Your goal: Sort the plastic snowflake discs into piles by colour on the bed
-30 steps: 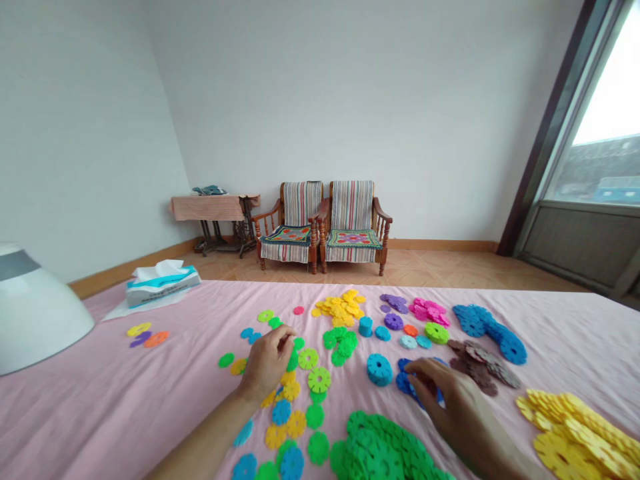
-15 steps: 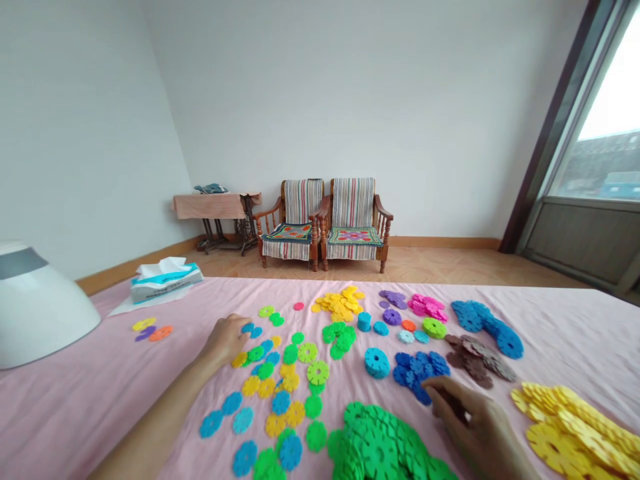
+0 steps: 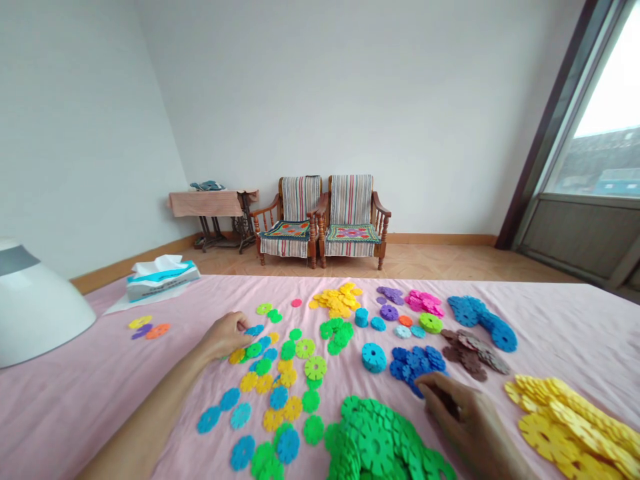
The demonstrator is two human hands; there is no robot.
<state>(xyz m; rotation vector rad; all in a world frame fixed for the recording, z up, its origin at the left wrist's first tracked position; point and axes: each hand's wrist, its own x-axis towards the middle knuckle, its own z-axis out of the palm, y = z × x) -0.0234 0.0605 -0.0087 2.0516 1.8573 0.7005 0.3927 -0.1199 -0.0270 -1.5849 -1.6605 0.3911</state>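
Small notched plastic discs lie on a pink cloth. My left hand [image 3: 227,335] is closed, its fingertips at a blue disc [image 3: 256,330] among scattered blue, green and yellow discs; whatever it pinches is hidden. On the right, my right hand [image 3: 463,413] has curled fingers, thumb and index close together, at the front edge of a dark blue disc pile [image 3: 417,362]. I cannot make out what lies between its fingertips. A large green disc heap [image 3: 375,433] sits left of this hand, and big yellow discs [image 3: 560,420] lie to its right.
Further piles are yellow [image 3: 336,300], pink [image 3: 424,302], brown [image 3: 470,352] and blue [image 3: 483,320]. A tissue box [image 3: 161,280] stands at the back left, beside a white rounded object [image 3: 43,310]. Beyond the cloth are two wooden armchairs [image 3: 351,220] and a small table [image 3: 207,204].
The view has shifted slightly. Near my left fingertips, two small blue discs showed separately; now they appear as one patch. My right hand stays by the dark blue pile.
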